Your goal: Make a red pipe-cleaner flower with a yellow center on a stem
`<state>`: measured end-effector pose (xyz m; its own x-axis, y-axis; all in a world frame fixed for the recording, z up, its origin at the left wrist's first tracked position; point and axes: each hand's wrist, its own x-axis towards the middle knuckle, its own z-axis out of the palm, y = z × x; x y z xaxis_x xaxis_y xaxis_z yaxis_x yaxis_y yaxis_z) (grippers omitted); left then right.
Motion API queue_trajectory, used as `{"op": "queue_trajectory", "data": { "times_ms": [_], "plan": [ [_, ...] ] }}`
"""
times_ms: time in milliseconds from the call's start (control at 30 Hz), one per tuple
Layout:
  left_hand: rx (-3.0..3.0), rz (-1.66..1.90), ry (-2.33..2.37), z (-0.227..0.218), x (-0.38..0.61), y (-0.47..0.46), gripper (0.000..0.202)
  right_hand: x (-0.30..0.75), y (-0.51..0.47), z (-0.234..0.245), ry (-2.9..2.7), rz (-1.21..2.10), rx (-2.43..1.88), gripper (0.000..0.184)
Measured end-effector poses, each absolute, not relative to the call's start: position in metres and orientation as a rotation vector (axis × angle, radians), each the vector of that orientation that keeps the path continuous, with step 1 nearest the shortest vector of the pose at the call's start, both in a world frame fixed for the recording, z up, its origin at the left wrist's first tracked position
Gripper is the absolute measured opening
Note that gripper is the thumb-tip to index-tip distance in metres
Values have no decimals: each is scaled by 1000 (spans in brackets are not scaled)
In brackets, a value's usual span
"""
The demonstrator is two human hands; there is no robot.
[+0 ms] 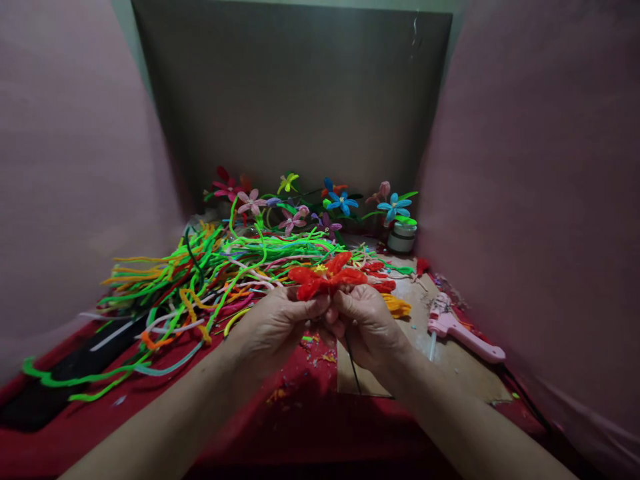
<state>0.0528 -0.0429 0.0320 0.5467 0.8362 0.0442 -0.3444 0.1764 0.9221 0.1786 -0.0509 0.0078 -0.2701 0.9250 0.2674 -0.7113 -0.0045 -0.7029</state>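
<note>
A red pipe-cleaner flower (333, 275) with a yellow centre faces up between my two hands, above the near part of the work surface. My left hand (280, 317) pinches it from below on the left. My right hand (367, 317) closes on its underside from the right, thumb and fingers pressed together. A thin dark stem (353, 367) runs down below my right hand. The fingertips meet under the petals, so the exact grip point is hidden. Just behind my right hand lie an orange pipe-cleaner piece (399, 306) and more red petal shapes (385, 287).
A large heap of coloured pipe cleaners (200, 280) spreads over the left of the red cloth (300, 427). A pink glue gun (465, 333) rests on cardboard (465, 373) at right. Finished flowers (343, 202) and a small jar (402, 237) stand behind. Pink sheets (545, 200) wall the sides.
</note>
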Motion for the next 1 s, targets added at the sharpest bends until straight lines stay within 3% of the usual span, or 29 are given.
{"op": "queue_trajectory", "data": {
  "times_ms": [167, 567, 1000],
  "plan": [
    [1027, 973, 557, 32, 58, -47, 25, 178, -52, 11, -922, 1582, -324, 28],
    [839, 1080, 506, 26, 62, -53, 15, 180, -49, 8, -1005, 1593, -394, 29],
    [988, 1154, 586, 23, 63, -51, 12, 174, -53, 9, -971, 1436, -492, 31]
  ]
}}
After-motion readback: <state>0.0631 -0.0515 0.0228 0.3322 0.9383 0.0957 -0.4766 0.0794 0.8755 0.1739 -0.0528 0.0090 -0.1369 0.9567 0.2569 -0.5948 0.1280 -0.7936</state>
